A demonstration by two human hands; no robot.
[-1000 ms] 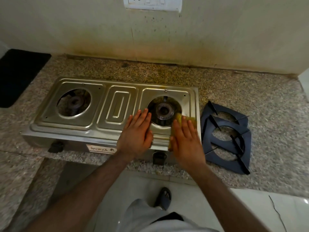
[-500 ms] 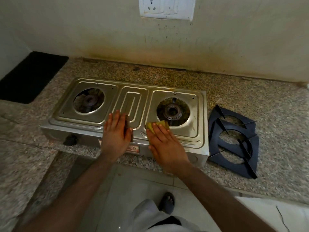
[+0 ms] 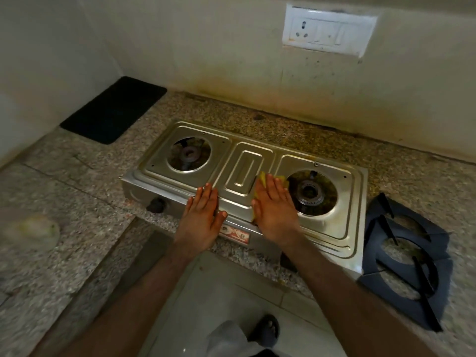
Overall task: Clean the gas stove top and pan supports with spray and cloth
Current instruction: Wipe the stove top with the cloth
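Right hand point(image 3: 274, 211), fingers flat, is pressing crumpled yellow cloth point(image 3: 262, 179) onto steel two-burner stove point(image 3: 334, 228); left hand point(image 3: 203, 217) is resting open-fingered.

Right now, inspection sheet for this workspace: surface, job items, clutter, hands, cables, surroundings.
Surface: speckled granite counter; brownish staining behind the stove.
Job's things: steel two-burner stove, pan supports off; yellow cloth on the stove top between centre panel and right burner; two dark pan supports stacked on the counter to the stove's right. Spray: nothing seen.
Clutter: black mat at back left; blurred pale object at left edge, cannot identify.
Hands: left hand flat on the stove's front edge; right hand flat, pressing the cloth.
Cables: nothing seen.
Surroundings: stained wall, white switch plate; tiled floor, one sandalled foot.
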